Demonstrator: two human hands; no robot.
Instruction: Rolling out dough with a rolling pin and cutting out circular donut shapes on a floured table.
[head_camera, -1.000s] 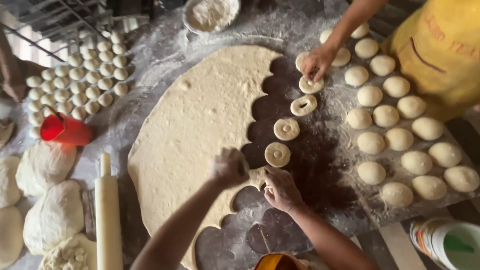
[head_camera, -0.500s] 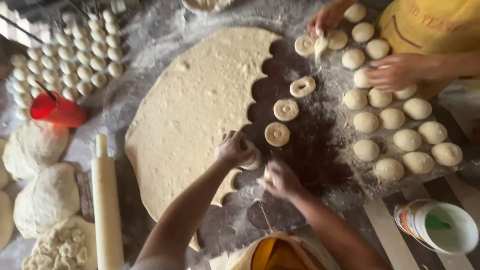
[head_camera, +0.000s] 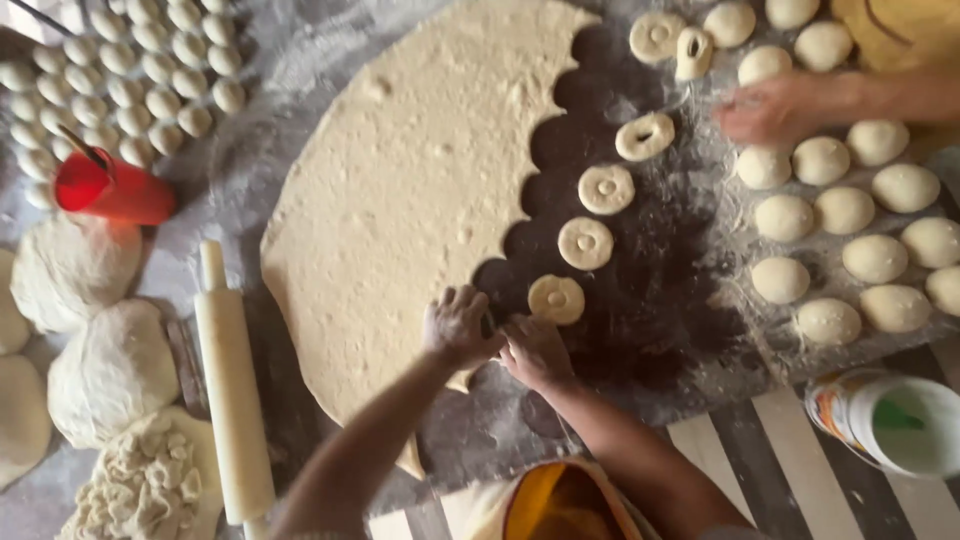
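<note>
Where both hands meet: left hand (head_camera: 458, 328) clenched on dough sheet (head_camera: 400, 190) edge | right hand (head_camera: 533, 350) grip unclear

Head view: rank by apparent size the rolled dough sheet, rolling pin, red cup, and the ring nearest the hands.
1. rolled dough sheet
2. rolling pin
3. red cup
4. ring nearest the hands

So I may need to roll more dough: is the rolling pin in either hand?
No, the rolling pin lies on the table left of the dough sheet, untouched.
</note>
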